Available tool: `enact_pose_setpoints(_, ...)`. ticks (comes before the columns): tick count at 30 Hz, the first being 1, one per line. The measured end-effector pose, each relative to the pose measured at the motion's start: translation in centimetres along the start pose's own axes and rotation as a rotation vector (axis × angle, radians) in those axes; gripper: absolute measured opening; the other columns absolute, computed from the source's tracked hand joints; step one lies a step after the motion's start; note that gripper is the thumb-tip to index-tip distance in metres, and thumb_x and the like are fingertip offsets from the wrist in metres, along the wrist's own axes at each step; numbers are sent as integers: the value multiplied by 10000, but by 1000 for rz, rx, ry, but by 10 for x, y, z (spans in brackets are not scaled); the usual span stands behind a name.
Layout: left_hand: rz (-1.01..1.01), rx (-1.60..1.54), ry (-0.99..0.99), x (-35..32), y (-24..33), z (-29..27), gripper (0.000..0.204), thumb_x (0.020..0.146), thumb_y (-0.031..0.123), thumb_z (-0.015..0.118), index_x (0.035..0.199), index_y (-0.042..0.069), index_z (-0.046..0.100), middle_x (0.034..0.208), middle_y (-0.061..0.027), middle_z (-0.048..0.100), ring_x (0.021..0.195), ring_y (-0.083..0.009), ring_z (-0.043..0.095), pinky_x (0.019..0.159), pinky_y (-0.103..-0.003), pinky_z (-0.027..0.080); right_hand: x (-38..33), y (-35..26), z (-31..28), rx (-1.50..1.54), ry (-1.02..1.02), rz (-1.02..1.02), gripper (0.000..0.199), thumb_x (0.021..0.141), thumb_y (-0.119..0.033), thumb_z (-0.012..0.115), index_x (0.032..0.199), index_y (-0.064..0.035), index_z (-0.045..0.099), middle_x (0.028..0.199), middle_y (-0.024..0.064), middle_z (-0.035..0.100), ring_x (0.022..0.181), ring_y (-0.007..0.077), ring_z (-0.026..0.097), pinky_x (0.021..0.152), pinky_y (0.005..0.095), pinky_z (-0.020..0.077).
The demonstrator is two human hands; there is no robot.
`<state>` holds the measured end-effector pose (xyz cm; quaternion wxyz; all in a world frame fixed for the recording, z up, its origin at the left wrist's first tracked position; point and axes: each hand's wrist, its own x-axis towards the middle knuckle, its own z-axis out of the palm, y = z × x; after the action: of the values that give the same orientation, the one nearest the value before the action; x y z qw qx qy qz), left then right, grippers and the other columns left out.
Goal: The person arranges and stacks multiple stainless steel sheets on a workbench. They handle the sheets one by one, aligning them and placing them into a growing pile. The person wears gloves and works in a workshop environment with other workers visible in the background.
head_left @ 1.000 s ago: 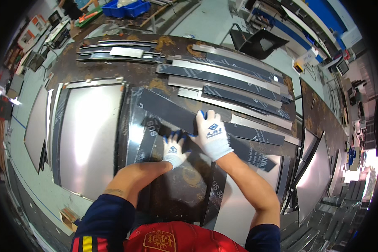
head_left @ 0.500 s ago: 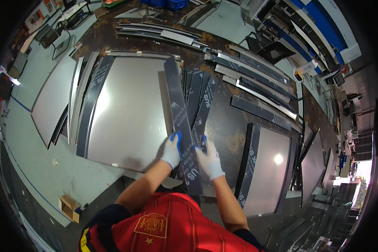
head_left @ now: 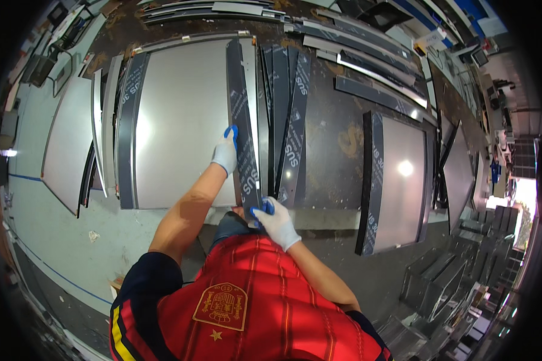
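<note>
A long metal strip (head_left: 241, 108) covered in dark printed film lies along the right side of a large silvery sheet-metal panel (head_left: 183, 114). My left hand (head_left: 226, 153), in a white glove with blue fingertips, grips the strip's left edge about midway, thumb along it. My right hand (head_left: 276, 224), gloved alike, closes around the strip's near end, just in front of my body. The undersides of both grips are hidden. Another dark film strip (head_left: 131, 114) runs along the panel's left side. Several loose film-covered strips (head_left: 291, 132) lie fanned out right of the panel.
A smaller metal panel (head_left: 398, 180) with dark edges lies at the right of the dark worktable (head_left: 337, 180). Several long profiles (head_left: 367, 66) are stacked toward the back right. More panels lean out at the left (head_left: 72, 138) and far right (head_left: 462, 174). Dark metal pieces (head_left: 430, 280) stand on the floor.
The strip has swung to lie nearly parallel with the panel's right side. My right hand has slid to its near end, while my left stays on its left edge. The head view has shifted.
</note>
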<state>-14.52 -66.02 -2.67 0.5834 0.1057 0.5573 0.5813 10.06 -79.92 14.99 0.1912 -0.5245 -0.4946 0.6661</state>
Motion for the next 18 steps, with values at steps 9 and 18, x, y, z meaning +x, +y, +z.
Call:
enact_pose_setpoints(9,-87,184,-8,-72,59,12,657,1086,309,722,1627,11,495,1342,-121,717,1254,-230,676,1061,-333,531,3,22,31,-127,24,-119,520,960,-157,828,1422,10,659,1179,134,768,1042,239,728,963,354,581)
enact_pose_setpoints(18,77,595,93,-101,31,-23,507,1108,411,684,1466,55,632,1063,-62,695,915,-159,676,803,-314,549,-10,16,52,-477,-189,-182,604,923,-277,853,1437,-40,642,1359,216,684,1214,403,683,1062,433,545)
